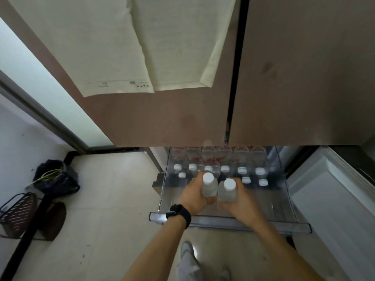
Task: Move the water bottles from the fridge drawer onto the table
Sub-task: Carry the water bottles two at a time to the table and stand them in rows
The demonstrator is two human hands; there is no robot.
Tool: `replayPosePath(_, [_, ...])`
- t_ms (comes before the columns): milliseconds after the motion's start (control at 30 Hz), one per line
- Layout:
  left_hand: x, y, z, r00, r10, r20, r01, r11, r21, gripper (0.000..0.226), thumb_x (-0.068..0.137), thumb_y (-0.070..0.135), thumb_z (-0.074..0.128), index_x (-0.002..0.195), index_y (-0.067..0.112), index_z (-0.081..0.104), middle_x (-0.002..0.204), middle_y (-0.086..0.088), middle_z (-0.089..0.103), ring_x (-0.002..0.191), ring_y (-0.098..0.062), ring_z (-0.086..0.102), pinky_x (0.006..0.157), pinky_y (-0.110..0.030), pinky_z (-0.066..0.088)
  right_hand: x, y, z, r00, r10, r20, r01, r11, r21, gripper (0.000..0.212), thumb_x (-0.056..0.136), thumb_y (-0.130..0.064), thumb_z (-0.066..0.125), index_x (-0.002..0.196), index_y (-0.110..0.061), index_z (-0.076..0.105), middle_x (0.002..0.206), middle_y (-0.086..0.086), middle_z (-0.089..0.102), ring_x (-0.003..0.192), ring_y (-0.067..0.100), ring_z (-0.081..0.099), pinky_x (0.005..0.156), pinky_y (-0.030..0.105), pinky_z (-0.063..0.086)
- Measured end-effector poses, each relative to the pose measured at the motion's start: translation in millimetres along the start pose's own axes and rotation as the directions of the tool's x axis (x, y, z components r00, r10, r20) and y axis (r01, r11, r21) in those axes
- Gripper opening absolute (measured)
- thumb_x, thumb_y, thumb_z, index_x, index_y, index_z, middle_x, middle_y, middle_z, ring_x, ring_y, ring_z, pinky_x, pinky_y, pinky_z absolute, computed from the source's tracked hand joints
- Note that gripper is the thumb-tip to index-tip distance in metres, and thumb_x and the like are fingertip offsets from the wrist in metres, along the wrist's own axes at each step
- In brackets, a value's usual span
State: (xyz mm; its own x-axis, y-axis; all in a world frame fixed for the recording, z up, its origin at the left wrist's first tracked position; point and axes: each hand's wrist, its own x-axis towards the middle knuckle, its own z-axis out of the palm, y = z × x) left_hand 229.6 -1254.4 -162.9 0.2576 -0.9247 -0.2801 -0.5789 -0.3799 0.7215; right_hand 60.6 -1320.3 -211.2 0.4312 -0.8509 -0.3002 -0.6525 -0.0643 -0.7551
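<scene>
1. Fridge drawer [233, 223]: clear glossy plastic.
2. Water bottles [209, 189] in the drawer: clear smooth plastic; caps [208, 178] matt white.
3. Fridge doors [162, 118] above the drawer: smooth, matt.
4. Sheets [113, 47] on them: creased paper.
5. Floor [111, 199] left of the drawer: glossy tile.
6. Bag [56, 179] further left: crinkled black plastic.

The place looks like a home kitchen. A tall fridge [182, 122] with two brown doors fills the upper part of the view, and two paper sheets [113, 57] are stuck on its left door. Below the doors its clear drawer [233, 223] is pulled out and holds rows of water bottles [225, 159]. The floor [113, 199] has pale tiles. On it, at the left, lies a black bag [60, 185] with green stalks [47, 175], near a frosted glass door [40, 74].
</scene>
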Motion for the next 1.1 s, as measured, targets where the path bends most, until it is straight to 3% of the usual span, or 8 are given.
replayPosePath(167, [2.2, 2.0, -4.5, 1.000, -0.023, -0.019, 0.023, 1.000, -0.001, 0.072, 0.075, 0.028, 0.086, 0.134, 0.029, 0.044, 0.127, -0.003, 0.061, 0.117, -0.027, 0.056, 0.095, -0.045, 0.050, -4.5, -7.9, -3.9, 0.999, 0.016, -0.044, -0.016, 1.000, 0.007, 0.057, 0.060, -0.044, 0.083, 0.109, -0.036, 0.054, 0.097, -0.017, 0.064, 0.088, 0.006, 0.064, 0.072, 0.030, 0.057])
replayPosePath(300, [-9.7, 3.3, -11.2, 0.991, -0.027, -0.129, 0.013, 0.994, -0.110, 0.067, 0.073, 0.026, 0.087, 0.128, 0.029, 0.047, 0.122, 0.003, 0.064, 0.112, -0.021, 0.059, 0.095, -0.046, 0.052, -18.1, -20.1, -17.1, 0.989, 0.039, -0.139, -0.024, 0.994, 0.103, 0.059, 0.060, -0.040, 0.087, 0.109, -0.030, 0.057, 0.095, -0.013, 0.066, 0.085, 0.009, 0.064, 0.070, 0.026, 0.051])
replayPosePath(433, [-44.4, 8.1, -49.5, 0.954, -0.065, -0.292, -0.036, 0.944, -0.329, 0.065, 0.073, 0.023, 0.089, 0.125, 0.029, 0.051, 0.116, 0.012, 0.064, 0.108, -0.004, 0.061, 0.095, -0.027, 0.052, -42.0, -54.8, -36.3, 0.976, -0.002, -0.218, 0.036, 0.987, 0.155, 0.058, 0.064, -0.033, 0.089, 0.113, -0.026, 0.058, 0.093, -0.016, 0.065, 0.085, 0.004, 0.062, 0.068, 0.023, 0.047])
replayPosePath(567, [-109.5, -1.9, -110.1, 0.883, -0.041, -0.468, -0.136, 0.931, -0.338, 0.062, 0.075, 0.023, 0.088, 0.122, 0.035, 0.050, 0.114, 0.024, 0.058, 0.102, 0.022, 0.052, 0.079, -0.002, 0.045, -66.4, -115.7, -32.1, 0.970, -0.141, -0.199, 0.178, 0.967, 0.182, 0.062, 0.066, -0.031, 0.091, 0.113, -0.034, 0.050, 0.100, -0.017, 0.062, 0.094, 0.011, 0.060, 0.080, 0.031, 0.050])
replayPosePath(700, [-201.5, -40.9, -159.1, 0.779, -0.086, -0.621, -0.113, 0.955, -0.275, 0.065, 0.073, 0.033, 0.089, 0.123, 0.039, 0.048, 0.116, 0.027, 0.056, 0.109, 0.014, 0.051, 0.082, -0.005, 0.044, -108.1, -187.5, 4.2, 0.939, -0.336, -0.078, 0.344, 0.918, 0.195, 0.061, 0.066, -0.032, 0.090, 0.114, -0.036, 0.053, 0.103, -0.019, 0.062, 0.092, 0.002, 0.059, 0.073, 0.023, 0.047])
replayPosePath(800, [-290.7, -81.5, -178.2, 0.680, -0.169, -0.714, -0.053, 0.959, -0.277, 0.063, 0.072, 0.031, 0.089, 0.121, 0.039, 0.049, 0.114, 0.021, 0.059, 0.105, 0.004, 0.054, 0.082, -0.019, 0.046, -151.8, -229.7, 60.6, 0.883, -0.462, 0.085, 0.443, 0.878, 0.180, 0.065, 0.065, -0.037, 0.090, 0.117, -0.036, 0.051, 0.104, -0.018, 0.059, 0.093, 0.006, 0.059, 0.075, 0.028, 0.051])
replayPosePath(900, [-393.7, -128.0, -182.2, 0.584, -0.262, -0.768, 0.028, 0.952, -0.304, 0.065, 0.071, 0.031, 0.089, 0.121, 0.041, 0.049, 0.113, 0.021, 0.059, 0.105, 0.002, 0.055, 0.086, -0.030, 0.051, -216.0, -262.4, 128.6, 0.787, -0.572, 0.230, 0.554, 0.820, 0.144, 0.065, 0.063, -0.044, 0.088, 0.116, -0.035, 0.050, 0.105, -0.015, 0.059, 0.093, 0.007, 0.058, 0.076, 0.032, 0.051])
replayPosePath(1100, [-617.9, -201.1, -158.3, 0.342, -0.444, -0.828, 0.185, 0.896, -0.404, 0.068, 0.069, 0.033, 0.089, 0.123, 0.040, 0.049, 0.113, 0.018, 0.061, 0.105, -0.005, 0.057, 0.087, -0.028, 0.049, -379.5, -296.9, 262.0, 0.576, -0.642, 0.506, 0.622, 0.746, 0.239, 0.057, 0.065, -0.035, 0.090, 0.109, -0.032, 0.053, 0.098, -0.016, 0.062, 0.090, 0.000, 0.058, 0.064, 0.015, 0.042])
